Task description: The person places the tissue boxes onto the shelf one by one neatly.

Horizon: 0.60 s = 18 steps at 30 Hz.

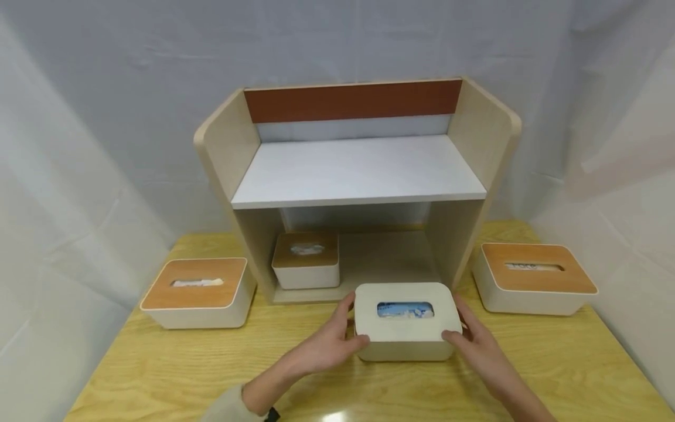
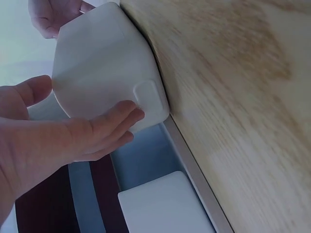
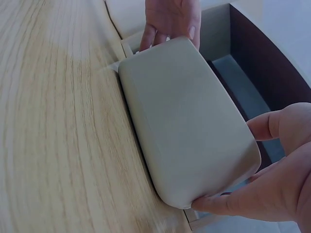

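A white tissue box (image 1: 406,350) with a slot in its pale lid, showing blue-printed packaging inside, is between both hands at the front of the shelf. My left hand (image 1: 329,343) grips its left end, thumb at the top front corner. At the other end my right hand (image 1: 482,351) holds it, thumb on the lid's edge and fingers along the side. In the left wrist view, fingers (image 2: 114,119) lie against the end wall. A thin dark line runs between the box's lower edge and the wooden table (image 3: 63,131) in the right wrist view.
Behind the box stands a two-level desk shelf (image 1: 358,170). A tissue box with a brown lid (image 1: 307,276) sits in its lower left part. Wood-lidded tissue boxes flank the shelf, one left (image 1: 195,296) and one right (image 1: 538,281). White sheeting (image 1: 132,117) surrounds the table.
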### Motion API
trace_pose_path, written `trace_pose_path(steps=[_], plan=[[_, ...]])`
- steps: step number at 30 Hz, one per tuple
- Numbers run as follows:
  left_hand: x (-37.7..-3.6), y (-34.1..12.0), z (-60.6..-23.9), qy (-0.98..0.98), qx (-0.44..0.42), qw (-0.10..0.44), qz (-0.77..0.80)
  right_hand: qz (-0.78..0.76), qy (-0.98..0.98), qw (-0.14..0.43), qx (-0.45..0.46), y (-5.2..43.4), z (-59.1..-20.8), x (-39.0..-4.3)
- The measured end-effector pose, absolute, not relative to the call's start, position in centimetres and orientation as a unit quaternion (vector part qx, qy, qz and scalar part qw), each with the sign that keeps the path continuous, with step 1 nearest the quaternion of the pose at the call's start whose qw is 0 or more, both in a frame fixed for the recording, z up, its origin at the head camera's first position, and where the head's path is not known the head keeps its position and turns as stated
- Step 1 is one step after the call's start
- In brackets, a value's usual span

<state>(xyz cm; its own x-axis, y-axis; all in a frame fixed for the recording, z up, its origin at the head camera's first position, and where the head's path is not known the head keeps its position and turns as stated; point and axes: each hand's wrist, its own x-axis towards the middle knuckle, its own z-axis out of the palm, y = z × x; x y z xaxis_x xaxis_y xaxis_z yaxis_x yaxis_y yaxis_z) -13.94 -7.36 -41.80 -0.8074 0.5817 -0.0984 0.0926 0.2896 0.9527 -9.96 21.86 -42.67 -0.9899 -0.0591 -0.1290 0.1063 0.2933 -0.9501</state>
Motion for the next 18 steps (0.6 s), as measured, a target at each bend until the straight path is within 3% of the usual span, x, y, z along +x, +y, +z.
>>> trace_pose_path(steps=[18], plan=[[-14.02,-7.21,-41.72,0.76,0.236,0.237,0.558,-0.644,0.757,0.109,0.016,22.17,-42.83,-10.02]])
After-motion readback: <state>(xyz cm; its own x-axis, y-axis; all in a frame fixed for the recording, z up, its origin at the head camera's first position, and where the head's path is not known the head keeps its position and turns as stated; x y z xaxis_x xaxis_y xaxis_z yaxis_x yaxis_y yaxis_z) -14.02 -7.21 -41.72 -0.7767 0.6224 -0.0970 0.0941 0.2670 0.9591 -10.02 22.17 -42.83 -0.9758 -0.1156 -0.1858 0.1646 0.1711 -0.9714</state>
